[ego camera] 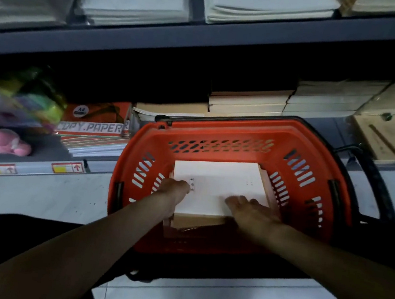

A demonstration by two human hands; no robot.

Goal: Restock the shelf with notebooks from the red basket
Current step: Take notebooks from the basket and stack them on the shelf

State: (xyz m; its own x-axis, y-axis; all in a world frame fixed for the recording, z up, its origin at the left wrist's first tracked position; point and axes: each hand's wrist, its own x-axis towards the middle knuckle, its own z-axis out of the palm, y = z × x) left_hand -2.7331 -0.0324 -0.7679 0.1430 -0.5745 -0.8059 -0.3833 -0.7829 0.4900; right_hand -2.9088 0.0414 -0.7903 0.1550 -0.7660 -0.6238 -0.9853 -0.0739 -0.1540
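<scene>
A red plastic basket (240, 129) with slotted walls sits on the floor in front of the shelf. Inside it lies a stack of notebooks (219, 183), the top one white, tan ones beneath. My left hand (175, 190) grips the stack's left edge, fingers curled down its side. Near the stack's front right corner, my right hand (251, 209) lies on top with the fingers spread. The lower shelf (38, 169) runs behind the basket and holds tan notebook stacks (248, 101) at centre right.
Copy-paper packs (94, 128) and a bag of coloured items (18, 103) lie on the lower shelf's left. White notebook stacks (267, 5) fill the upper shelf. A tan carton (392, 140) stands at the right. The basket's black handle (373, 182) hangs to its right.
</scene>
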